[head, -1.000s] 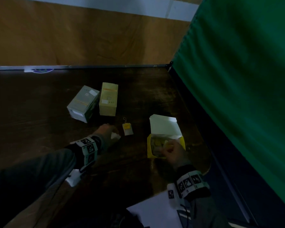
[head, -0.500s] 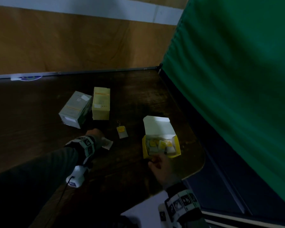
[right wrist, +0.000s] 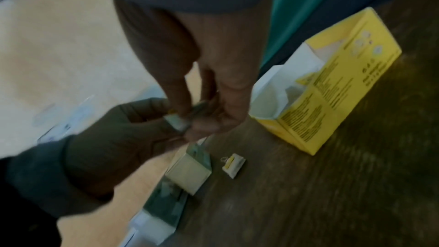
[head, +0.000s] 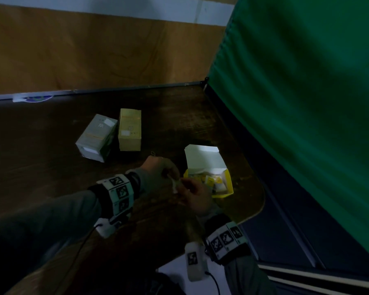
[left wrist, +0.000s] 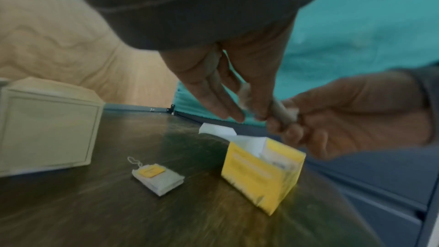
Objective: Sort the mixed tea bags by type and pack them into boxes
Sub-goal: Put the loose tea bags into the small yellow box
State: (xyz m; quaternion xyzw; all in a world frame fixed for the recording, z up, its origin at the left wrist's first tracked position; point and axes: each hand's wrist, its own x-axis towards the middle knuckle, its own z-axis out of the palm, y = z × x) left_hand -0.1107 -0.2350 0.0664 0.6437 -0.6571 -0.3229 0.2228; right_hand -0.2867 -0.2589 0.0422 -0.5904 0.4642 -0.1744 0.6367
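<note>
curtain: green curtain (head: 303, 103), fills right side of head view, hangs along the counter's right edge.
wall: wood panel wall (head: 94, 52), upper left of head view, behind the counter.
counter: dark wood counter (head: 41, 150), centre-left of head view, carries all boxes.
grey-green box: grey-green box (head: 96, 140), closed, lying flat, centre-left of head view, just beside the pale one; touching or not, cannot tell.
pale yellow box: pale yellow box (head: 130, 129), closed, lying flat, just right of the grey-green one.
yellow box: yellow box (head: 229, 184), lid flap up, tea bags visible inside, right of centre in head view, near the counter's right edge.
left hand: left hand (head: 158, 170), centre of head view, just left of the yellow box; fingers (left wrist: 221, 104) pinch one end of the held tea bag.
right hand: right hand (head: 195, 193), blocks the yellow box's near left corner in head view; fingers curled, pinching the other end.
held tea bag: held tea bag (head: 175, 185), pale, off the counter, between both hands; blurred, type unreadable.
loose tea bag: loose tea bag (left wrist: 158, 177), yellow tag, flat on counter between pale yellow box and yellow box; hidden by the left hand in head view.
</note>
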